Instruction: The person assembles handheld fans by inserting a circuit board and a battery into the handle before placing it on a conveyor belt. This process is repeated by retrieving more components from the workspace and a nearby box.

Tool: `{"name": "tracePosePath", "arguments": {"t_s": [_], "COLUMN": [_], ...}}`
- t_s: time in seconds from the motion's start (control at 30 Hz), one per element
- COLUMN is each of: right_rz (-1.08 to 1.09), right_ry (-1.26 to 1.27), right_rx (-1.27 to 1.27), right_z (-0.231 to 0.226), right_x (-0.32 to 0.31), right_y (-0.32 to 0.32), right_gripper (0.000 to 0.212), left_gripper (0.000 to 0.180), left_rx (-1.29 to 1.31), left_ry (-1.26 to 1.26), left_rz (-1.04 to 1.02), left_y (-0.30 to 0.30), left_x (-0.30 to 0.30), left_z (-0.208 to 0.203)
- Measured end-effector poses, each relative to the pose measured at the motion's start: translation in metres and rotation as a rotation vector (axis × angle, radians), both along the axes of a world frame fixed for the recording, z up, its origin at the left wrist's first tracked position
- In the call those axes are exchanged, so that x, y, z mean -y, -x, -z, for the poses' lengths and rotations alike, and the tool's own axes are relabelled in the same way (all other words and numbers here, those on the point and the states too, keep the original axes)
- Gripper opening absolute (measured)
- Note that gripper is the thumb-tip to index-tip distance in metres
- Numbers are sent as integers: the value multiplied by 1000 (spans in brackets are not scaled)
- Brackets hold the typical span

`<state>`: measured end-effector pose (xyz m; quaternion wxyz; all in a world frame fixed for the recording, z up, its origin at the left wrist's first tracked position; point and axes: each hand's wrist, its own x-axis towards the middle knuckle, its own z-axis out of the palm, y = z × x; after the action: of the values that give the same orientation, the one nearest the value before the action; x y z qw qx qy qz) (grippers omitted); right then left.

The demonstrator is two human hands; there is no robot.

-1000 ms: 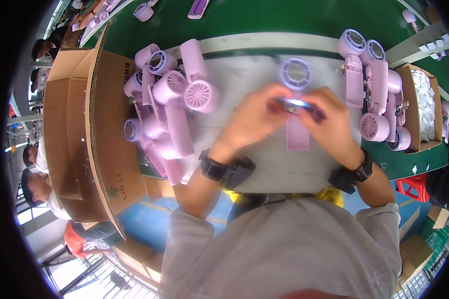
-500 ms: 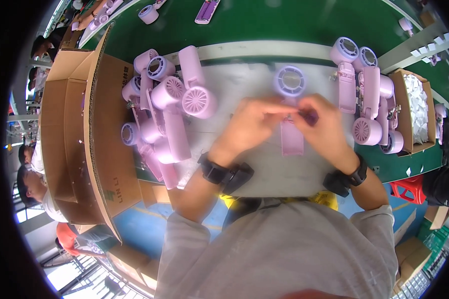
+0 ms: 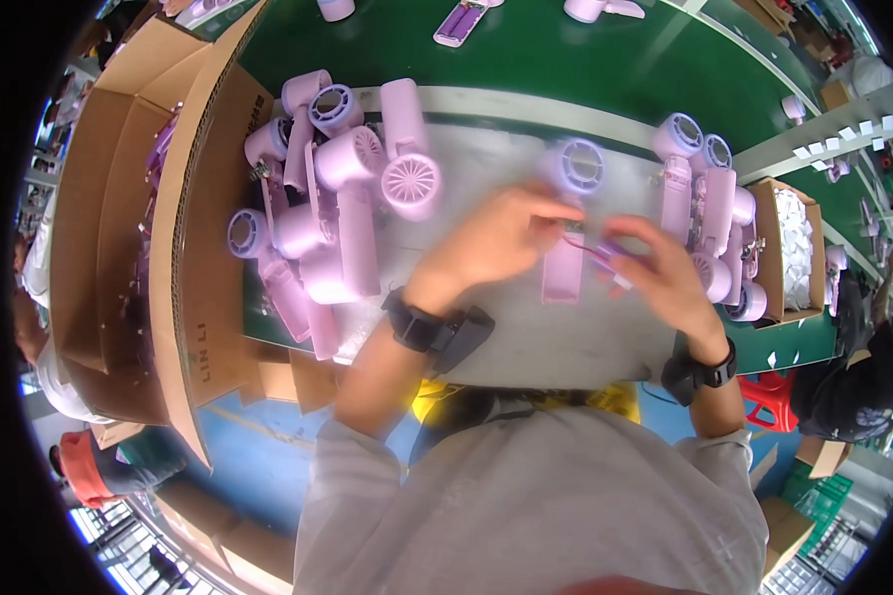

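Head view: the lilac fan (image 3: 563, 280) lies on the pale mat (image 3: 526, 342) at your 12 o'clock. Your left hand (image 3: 496, 238), at the fan's 9 o'clock, curls near its neck; I cannot tell whether it grips. Your right hand (image 3: 665, 280), at 4, holds a blurred purple piece (image 3: 610, 251) beside a thin red wire (image 3: 577, 245). The shell seems light, stiff, slick: grip the handle's sides; the wire looks fragile.

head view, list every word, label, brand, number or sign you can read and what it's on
Big cardboard box, side: printed lettering, legible but not copied here.
Same box, near the top: dark characters, partly unclear.
White tags on the grey rail: too small to read.
Purple piece in the right hand: too blurred to read.
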<state>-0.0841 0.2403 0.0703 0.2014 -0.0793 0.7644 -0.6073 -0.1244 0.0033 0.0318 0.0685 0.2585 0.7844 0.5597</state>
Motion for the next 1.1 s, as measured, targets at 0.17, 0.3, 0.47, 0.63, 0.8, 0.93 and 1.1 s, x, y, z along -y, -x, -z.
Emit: {"name": "tracePosePath", "arguments": {"t_s": [0.17,0.3,0.47,0.63,0.8,0.93,1.1], "right_rz": [178,88,-28,-103,-65,-46,-29], "right_ry": [-502,-681,-742,-947,-886,-891,-764], "right_rx": [-116,-573,-769,-810,-818,-749,-661], "right_z": [-5,8,7,2,6,4,0], "right_x": [2,-3,4,20,18,16,9], "right_y": [-6,-17,-22,-27,-24,-22,-22], "right_gripper": [31,23,16,6,9,7,7], "left_gripper": [34,36,37,37,37,37,38], "left_rx": [13,135,180,206,210,221,235], "left_ry": [20,36,12,12,8,-5,9], "left_rz": [-32,-56,-68,-65,-26,-22,-32], "left_y": [-1,-1,-1,0,0,0,0], "left_x": [-3,-5,-6,-6,-3,-3,-5], "left_z": [-2,-7,-5,-1,-1,1,0]}}
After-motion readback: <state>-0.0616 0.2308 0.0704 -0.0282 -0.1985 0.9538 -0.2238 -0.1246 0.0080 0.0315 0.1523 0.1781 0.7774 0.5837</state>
